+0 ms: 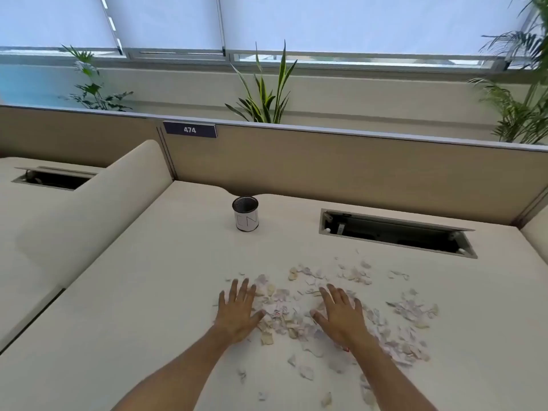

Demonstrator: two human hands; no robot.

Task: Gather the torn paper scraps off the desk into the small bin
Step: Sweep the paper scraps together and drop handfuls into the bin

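Bright, even daylight from the windows [296, 22] at 12 o'clock, diffused by blinds, slightly blown out with a blue cast. Shadows on the desk [148, 307] are soft and faint. Strong wide-angle bowing of the partition [326, 161] toward 3 and 9 o'clock. Overall soft focus; mild smear at 7 o'clock edge.

A dark blue nameplate [189, 129] is fixed to the top edge of the tan partition [326, 164], in the upper left of the frame, and reads "474" in white digits. Near the centre of the frame, the small bin [245, 213] stands on the worktop [142, 292]; its white paper label bears thin dark pen strokes, too faint to read with certainty.
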